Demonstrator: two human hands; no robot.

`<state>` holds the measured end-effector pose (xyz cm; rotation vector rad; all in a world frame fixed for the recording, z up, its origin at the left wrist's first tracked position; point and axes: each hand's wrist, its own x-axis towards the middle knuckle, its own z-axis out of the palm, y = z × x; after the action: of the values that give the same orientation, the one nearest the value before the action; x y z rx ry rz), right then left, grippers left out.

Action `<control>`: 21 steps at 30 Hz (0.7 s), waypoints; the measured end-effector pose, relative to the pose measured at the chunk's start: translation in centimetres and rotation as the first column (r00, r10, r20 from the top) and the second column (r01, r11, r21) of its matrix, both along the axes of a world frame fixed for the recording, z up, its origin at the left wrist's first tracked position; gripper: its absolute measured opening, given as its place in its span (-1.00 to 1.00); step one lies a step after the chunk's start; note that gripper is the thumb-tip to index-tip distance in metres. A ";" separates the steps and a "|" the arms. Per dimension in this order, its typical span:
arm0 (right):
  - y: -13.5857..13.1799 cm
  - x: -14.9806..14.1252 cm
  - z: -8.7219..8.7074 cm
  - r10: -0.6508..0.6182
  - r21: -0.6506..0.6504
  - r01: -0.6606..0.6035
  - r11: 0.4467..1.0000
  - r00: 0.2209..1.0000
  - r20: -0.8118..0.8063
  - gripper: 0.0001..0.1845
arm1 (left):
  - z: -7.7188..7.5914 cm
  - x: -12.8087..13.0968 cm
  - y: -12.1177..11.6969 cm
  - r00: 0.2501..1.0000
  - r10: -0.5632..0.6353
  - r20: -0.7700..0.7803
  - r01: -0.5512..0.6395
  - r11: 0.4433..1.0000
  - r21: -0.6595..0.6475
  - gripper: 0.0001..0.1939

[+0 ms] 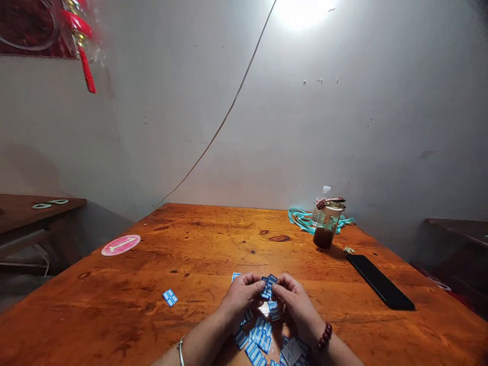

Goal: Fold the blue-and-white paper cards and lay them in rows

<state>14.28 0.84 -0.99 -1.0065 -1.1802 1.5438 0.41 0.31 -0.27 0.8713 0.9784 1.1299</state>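
Just above the wooden table (213, 244), both hands meet over small blue-and-white rectangular pieces. My left hand (244, 295) pinches one side of a blue-and-white piece (268, 285) between thumb and forefinger. On its other side, my right hand (295, 300) is closed in a similar pinch. Below the hands lies a loose pile of similar blue-and-white pieces (261, 335), partly hidden by the wrists. A pale flat piece (293, 351) rests on the pile near the right wrist. Off to the left, a single blue-and-white piece (170, 298) lies apart.
A black phone (379, 282) lies at the right. Behind it stand a bottle with dark liquid (326, 229), a clear plastic bottle (316, 211) and a turquoise strap (299, 218). A round pink sticker (121, 245) marks the left side of the table. The wall closes off the back.
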 end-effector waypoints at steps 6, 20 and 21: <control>0.3 0.2 -0.7 0.032 -0.004 -0.032 0.999 0.999 0.036 -0.74 | -0.3 -0.2 0.2 1.000 0.010 -0.008 -0.010 1.000 -0.006 -0.74; 1.4 3.1 1.0 -0.086 0.320 -0.054 0.946 0.908 0.409 -0.82 | 0.8 -0.4 0.1 0.999 0.050 -0.019 -0.049 0.998 0.051 -0.82; 1.7 3.7 0.9 -0.093 0.328 -0.071 0.942 0.885 0.457 -0.82 | 0.9 -0.6 0.1 0.998 0.061 -0.022 -0.059 0.997 0.056 -0.82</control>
<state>18.02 2.59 -0.10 -1.1800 -1.7039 1.0560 -0.17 0.44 0.62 0.9062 1.0024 1.2048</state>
